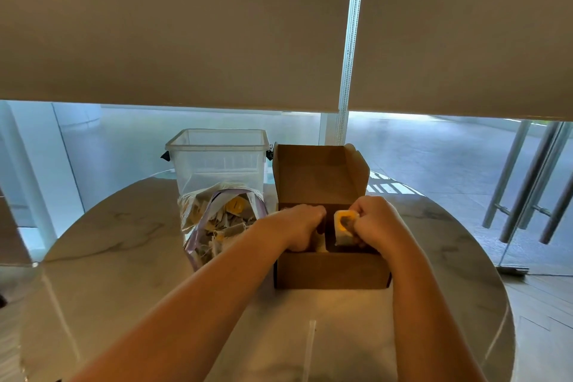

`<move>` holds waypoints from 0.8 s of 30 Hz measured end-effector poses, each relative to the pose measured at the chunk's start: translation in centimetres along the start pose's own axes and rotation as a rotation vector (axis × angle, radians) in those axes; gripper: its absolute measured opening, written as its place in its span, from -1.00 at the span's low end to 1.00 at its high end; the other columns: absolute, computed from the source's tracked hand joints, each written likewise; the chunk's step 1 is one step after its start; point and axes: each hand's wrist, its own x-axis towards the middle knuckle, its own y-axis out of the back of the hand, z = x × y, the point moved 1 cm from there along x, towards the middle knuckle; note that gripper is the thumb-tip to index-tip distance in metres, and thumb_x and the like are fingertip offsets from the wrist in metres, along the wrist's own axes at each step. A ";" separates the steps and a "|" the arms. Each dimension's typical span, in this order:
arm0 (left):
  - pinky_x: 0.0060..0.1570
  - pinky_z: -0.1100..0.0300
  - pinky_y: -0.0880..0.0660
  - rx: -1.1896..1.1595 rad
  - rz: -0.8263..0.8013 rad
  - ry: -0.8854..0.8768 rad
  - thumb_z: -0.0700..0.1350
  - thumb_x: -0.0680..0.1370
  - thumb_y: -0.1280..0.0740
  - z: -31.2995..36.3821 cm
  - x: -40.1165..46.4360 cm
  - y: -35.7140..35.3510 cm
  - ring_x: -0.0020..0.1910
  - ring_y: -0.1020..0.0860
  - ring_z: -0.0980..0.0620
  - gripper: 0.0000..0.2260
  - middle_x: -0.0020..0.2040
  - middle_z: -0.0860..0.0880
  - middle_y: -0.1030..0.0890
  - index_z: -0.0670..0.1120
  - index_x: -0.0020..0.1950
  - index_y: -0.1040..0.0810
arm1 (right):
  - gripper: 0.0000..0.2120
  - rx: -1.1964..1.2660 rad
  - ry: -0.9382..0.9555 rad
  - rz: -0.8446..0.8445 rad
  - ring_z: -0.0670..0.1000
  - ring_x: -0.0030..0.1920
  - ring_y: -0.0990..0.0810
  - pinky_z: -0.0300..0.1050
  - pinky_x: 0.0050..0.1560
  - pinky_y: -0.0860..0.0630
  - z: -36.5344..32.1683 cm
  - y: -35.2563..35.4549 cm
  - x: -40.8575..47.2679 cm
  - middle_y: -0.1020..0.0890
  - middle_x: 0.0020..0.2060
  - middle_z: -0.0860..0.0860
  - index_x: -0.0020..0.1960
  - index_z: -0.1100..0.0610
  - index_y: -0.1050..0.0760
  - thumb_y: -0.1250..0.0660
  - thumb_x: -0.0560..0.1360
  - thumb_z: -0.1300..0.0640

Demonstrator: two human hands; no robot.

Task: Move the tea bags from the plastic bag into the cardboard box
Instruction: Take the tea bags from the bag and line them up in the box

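Tea bags [228,220]: most lie in a heap inside the plastic bag [198,226], which sits open-mouthed on the tabletop [124,257], left of the box [331,270] and just beside it. Bag is clear with a purple zip strip along its mouth. Loose strings and yellow tags show among the contents.

Box: brown cardboard, lid [316,174] standing up at the far side, interior in shadow. Both hands are over the open top.

Right hand [376,220]: fingers curled, pinching a tea bag [344,226] with a yellow-edged tag at its upper end. This bag hangs inside the box opening, right of centre, above the floor of the box; whether it touches the floor cannot be told.

Left hand [297,226]: fingers curled down into the left part of the box. A pale item [321,243] shows just below its fingertips; whether the hand grips it cannot be told, as the fingers hide the contact.

Clear plastic tub [217,158] with dark side clips stands on the far side of the tabletop, behind the plastic bag and left of the box lid. Nothing can be made out inside it.

Tabletop is round, pale marble pattern, glossy. Roller blinds [173,25] hang behind, part-lowered over glass.
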 end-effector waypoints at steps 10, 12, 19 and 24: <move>-0.04 0.13 -0.45 -0.041 -0.004 -0.073 -0.25 0.53 -0.28 -0.6 0.7 -0.6 -0.03 -0.51 0.00 -0.80 0.07 -0.08 -0.54 -0.05 0.12 -0.48 | -0.82 -0.066 -0.083 -0.082 0.10 -0.11 -0.57 -0.14 -0.09 -0.55 -0.3 0.1 -0.5 -0.54 -0.12 0.13 0.11 0.18 -0.55 -0.27 0.53 0.25; -0.03 0.14 -0.45 -0.031 -0.035 -0.101 -0.25 0.54 -0.26 -0.4 0.6 -0.5 -0.03 -0.50 0.00 -0.76 0.05 -0.05 -0.52 -0.01 0.15 -0.50 | -0.81 -0.071 -0.087 -0.073 0.08 -0.12 -0.55 -0.16 -0.11 -0.53 -0.3 0.1 -0.5 -0.53 -0.11 0.13 0.11 0.18 -0.55 -0.26 0.53 0.25; -0.15 0.23 -0.32 -0.043 -0.059 -0.116 -0.32 0.52 -0.23 -0.1 0.1 0.1 -0.10 -0.43 0.04 -0.81 -0.04 -0.02 -0.46 -0.03 -0.04 -0.45 | -0.82 -0.092 -0.092 -0.078 0.06 -0.12 -0.53 -0.19 -0.16 -0.48 -0.1 -0.1 -0.5 -0.53 -0.11 0.12 0.09 0.19 -0.56 -0.25 0.53 0.26; -0.14 0.23 -0.39 -0.090 -0.088 -0.108 -0.24 0.52 -0.31 -0.6 0.2 0.4 -0.17 -0.43 0.11 -0.92 -0.17 0.09 -0.45 -0.11 -0.02 -0.56 | -0.81 -0.092 -0.095 -0.098 0.04 -0.13 -0.51 -0.25 -0.27 -0.39 -0.3 0.0 -0.5 -0.53 -0.09 0.12 0.11 0.18 -0.55 -0.30 0.51 0.24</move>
